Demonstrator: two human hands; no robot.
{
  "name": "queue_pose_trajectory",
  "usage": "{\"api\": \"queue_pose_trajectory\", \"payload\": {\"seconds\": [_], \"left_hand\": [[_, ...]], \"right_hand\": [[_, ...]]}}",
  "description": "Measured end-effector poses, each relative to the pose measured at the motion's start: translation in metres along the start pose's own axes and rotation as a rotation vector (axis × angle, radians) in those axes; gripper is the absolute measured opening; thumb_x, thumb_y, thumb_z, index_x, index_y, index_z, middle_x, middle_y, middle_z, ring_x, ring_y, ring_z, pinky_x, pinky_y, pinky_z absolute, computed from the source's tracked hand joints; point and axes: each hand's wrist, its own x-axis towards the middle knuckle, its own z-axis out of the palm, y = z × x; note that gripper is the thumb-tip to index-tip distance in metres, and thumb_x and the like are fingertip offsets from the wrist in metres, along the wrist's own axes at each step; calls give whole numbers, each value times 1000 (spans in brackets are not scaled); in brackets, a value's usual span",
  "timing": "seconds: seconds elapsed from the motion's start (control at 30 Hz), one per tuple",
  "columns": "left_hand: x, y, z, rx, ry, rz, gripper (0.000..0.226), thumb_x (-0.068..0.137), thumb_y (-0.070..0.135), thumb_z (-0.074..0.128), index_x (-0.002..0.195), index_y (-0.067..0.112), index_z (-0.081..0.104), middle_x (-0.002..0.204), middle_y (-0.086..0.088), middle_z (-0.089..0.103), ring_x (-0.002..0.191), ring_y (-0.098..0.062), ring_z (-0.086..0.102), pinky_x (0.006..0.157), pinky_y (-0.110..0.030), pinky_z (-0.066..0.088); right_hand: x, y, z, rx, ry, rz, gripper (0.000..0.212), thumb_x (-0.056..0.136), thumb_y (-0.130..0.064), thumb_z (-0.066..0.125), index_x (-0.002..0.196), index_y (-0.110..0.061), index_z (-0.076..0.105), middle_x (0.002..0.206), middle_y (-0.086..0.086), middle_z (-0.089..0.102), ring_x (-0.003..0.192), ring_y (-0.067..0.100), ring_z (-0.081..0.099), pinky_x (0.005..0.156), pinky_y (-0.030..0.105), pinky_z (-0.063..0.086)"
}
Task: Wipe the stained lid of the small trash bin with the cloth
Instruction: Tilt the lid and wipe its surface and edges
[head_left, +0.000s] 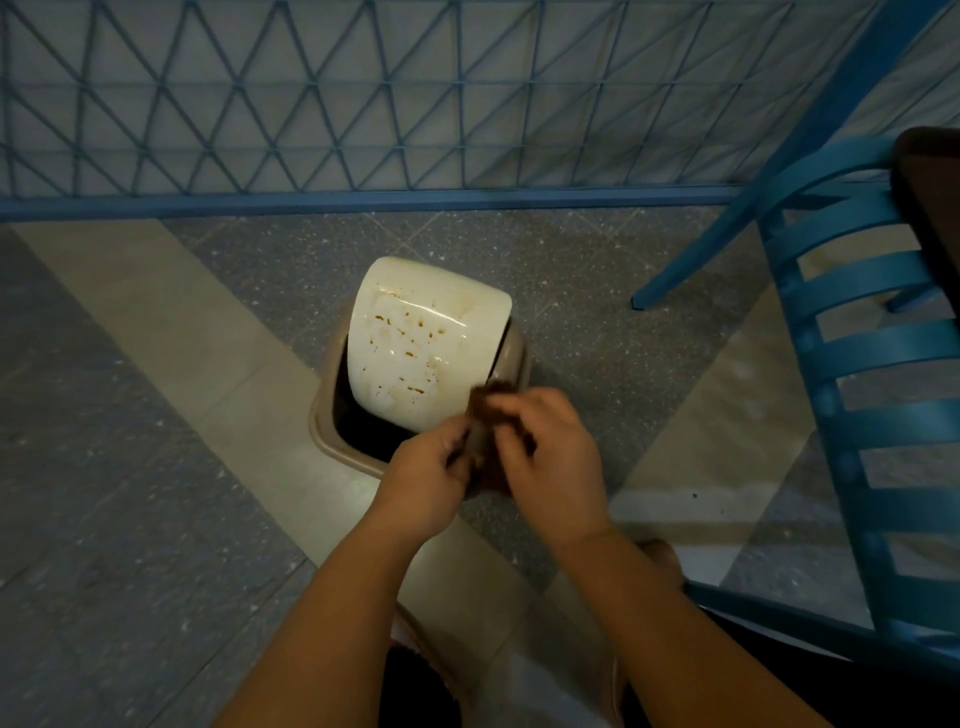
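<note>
Bin: the small trash bin stands on the tiled floor, near the middle of the view, just short of the blue lattice railing that runs along the floor's far edge; a blue slatted chair stands well apart to the right.
Lid: the cream swing lid sits tilted in the tan rim, its near edge dipped so that a dark gap shows at the near-left corner of the opening.
Stains: brown specks and smears are scattered across the lid's middle and near half; a wet-looking sheen catches the light there.
Cloth: the dark brown cloth is bunched between both hands, just over the bin's near-right corner; it looks close to the lid's near edge, but I cannot tell whether it touches.
Left hand: the left hand is curled closed on the lower part of the cloth.
Right hand: the right hand pinches the upper part of the cloth with fingers folded in.
Step, as I judge it: the cloth is being folded or regathered; the stains are not yet wiped off.
Handling the lid: probably light, stiff, smooth plastic that pivots freely, so pressure will likely tip it; steadying one edge or the rim with a free hand should help.
Handling the cloth: soft and limp; a wadded pad under flat fingers should scrub better than a loose end.
Risk: a hard push could swing the lid inward or shift the light bin on the floor.
</note>
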Motion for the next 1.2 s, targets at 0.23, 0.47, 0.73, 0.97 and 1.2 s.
{"api": "queue_pose_trajectory", "payload": {"seconds": [0.23, 0.47, 0.73, 0.97, 1.2], "left_hand": [[2, -4, 0, 164, 33, 36, 42, 93, 10, 56, 128, 32, 56, 113, 9, 64, 106, -8, 57, 79, -12, 43], [5, 4, 1, 121, 42, 37, 44, 91, 4, 56, 123, 34, 59, 108, 11, 67, 105, -5, 60, 92, -25, 50], [4, 5, 1, 76, 13, 27, 35, 95, 8, 51, 119, 34, 58, 106, 13, 66, 98, -7, 63, 79, -19, 55], [-2, 2, -12, 283, -15, 57, 45, 93, 8, 55, 125, 38, 58, 111, 20, 65, 106, 4, 56, 88, -19, 44], [-23, 17, -31, 793, 86, -89, 13, 87, 21, 63, 94, 33, 63, 84, 4, 64, 79, -15, 57, 68, -33, 48]], "right_hand": [[71, 11, -6, 65, 68, 356, 26, 94, -17, 53, 117, -19, 64, 111, 0, 63, 99, 9, 56, 85, 22, 41], [4, 15, 17, 69, -13, 448, 28, 93, -20, 53, 118, -16, 64, 109, 4, 63, 98, 17, 60, 86, 27, 46], [9, -20, 3, 145, 54, 156, 31, 93, -22, 55, 123, -25, 61, 109, -7, 56, 97, 2, 54, 85, 12, 44], [34, -5, 1, 201, 116, 448, 30, 94, -23, 52, 122, -19, 60, 116, 0, 57, 104, 13, 55, 92, 25, 45], [-16, 28, -4, 177, -155, 595, 22, 93, -20, 54, 113, -23, 64, 105, 1, 56, 96, 17, 58, 80, 22, 42]]}}
